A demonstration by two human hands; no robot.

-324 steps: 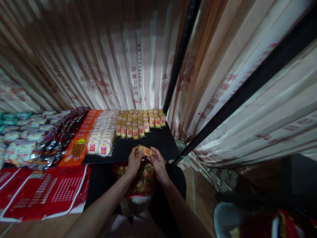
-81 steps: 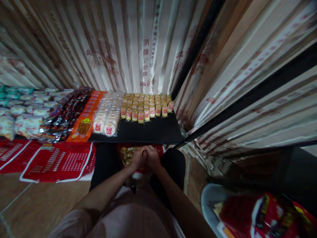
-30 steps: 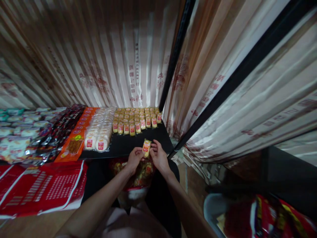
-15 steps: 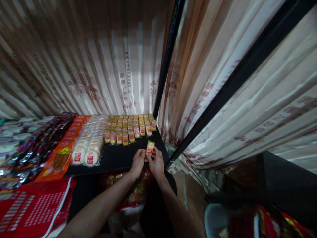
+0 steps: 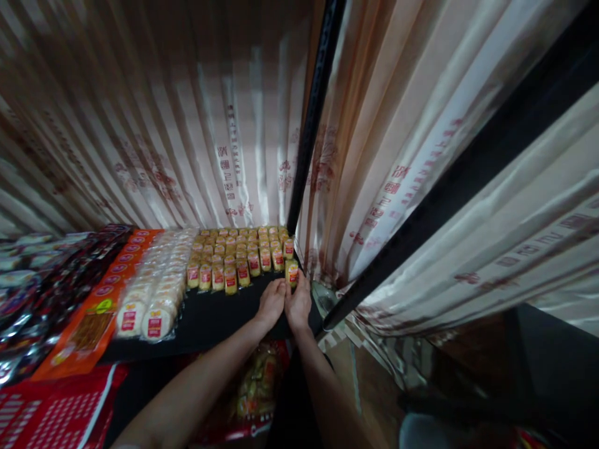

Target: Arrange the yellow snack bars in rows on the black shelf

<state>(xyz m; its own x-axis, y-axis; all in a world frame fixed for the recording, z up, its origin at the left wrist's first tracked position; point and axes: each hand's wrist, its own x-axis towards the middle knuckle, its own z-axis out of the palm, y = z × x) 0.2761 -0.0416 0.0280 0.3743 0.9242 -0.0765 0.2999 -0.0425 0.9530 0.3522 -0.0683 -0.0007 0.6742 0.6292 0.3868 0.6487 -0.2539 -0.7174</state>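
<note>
A small yellow wrapped snack packet (image 5: 292, 272) with a red and orange label stands upright between my hands, just in front of the right end of rows of matching packets (image 5: 230, 279). My right hand (image 5: 298, 304) is closed on its lower part from the right. Against its lower left edge are the closed fingers of my left hand (image 5: 272, 304), close to the right thumb; their tips are partly hidden. Both hands are over the right part of a black shelf (image 5: 206, 317). Below my forearms lies a large clear bag (image 5: 257, 386) of wrapped snacks.
Left of the rows lie round white wrapped crackers (image 5: 156, 321), an orange bag (image 5: 88, 330) and dark shiny packs (image 5: 56, 299). A red bag (image 5: 51, 408) is at lower left. A black post (image 5: 311, 125) and pale printed curtains (image 5: 234, 125) stand behind.
Both hands have moved forward and slightly right with the packet, bringing it to the right end of the rows. The view has shifted a little, so the shelf appears lower.
</note>
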